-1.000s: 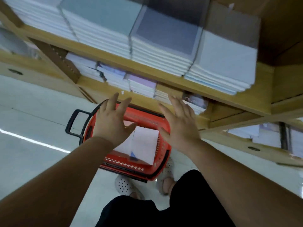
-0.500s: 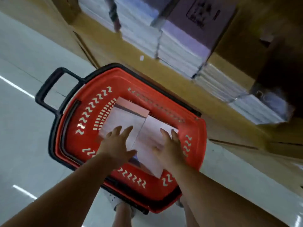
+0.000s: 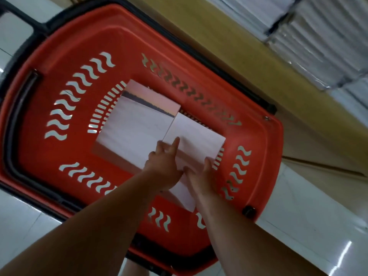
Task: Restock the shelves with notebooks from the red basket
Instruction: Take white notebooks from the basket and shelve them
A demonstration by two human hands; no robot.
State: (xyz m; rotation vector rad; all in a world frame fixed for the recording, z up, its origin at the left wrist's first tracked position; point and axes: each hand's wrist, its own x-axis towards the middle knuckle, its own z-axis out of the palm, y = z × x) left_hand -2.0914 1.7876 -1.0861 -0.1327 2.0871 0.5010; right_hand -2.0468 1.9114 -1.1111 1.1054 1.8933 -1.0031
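Inside the red plastic basket (image 3: 65,46), the left hand (image 3: 163,167) and right hand (image 3: 201,179) pressed spread, unclosed grips against the near white paper notebook stack (image 3: 196,144), beside another pale notebook stack (image 3: 137,124).

No readable text — labels, brands, numbers

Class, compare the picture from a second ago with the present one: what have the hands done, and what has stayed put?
Both hands went down from above the red basket into it. The left hand and right hand now close on the right-hand notebook stack; a firm grip isn't clear. The left-hand notebook stack stays in the basket beside the shelf.
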